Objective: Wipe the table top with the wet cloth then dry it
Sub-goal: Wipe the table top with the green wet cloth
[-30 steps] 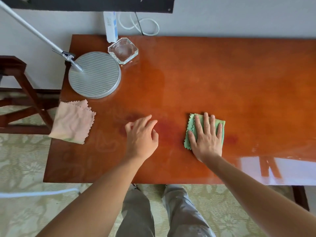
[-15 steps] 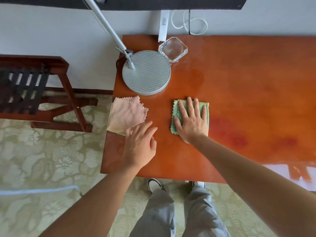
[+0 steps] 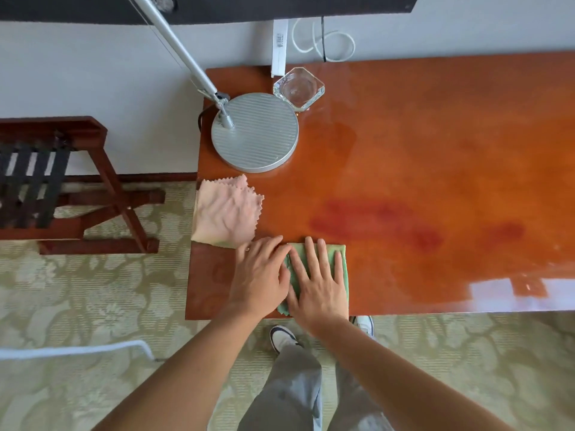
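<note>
**Layout around the lamp base**

On the table [image 3: 435,144], the lamp base [image 3: 255,132] stood at the far left corner. A glass dish [image 3: 298,88] sat just behind and right of it. One cloth [image 3: 225,211] lay before it; another cloth [image 3: 340,259] lay nearer the front edge under the right hand [image 3: 317,281], the left hand [image 3: 259,278] beside it.

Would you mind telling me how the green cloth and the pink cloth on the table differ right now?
The green cloth lies flat under the right hand; the pink cloth lies untouched. The green one sits by the table's near edge; the pink one overhangs its left edge, rumpled. Both have zigzag edges.
</note>
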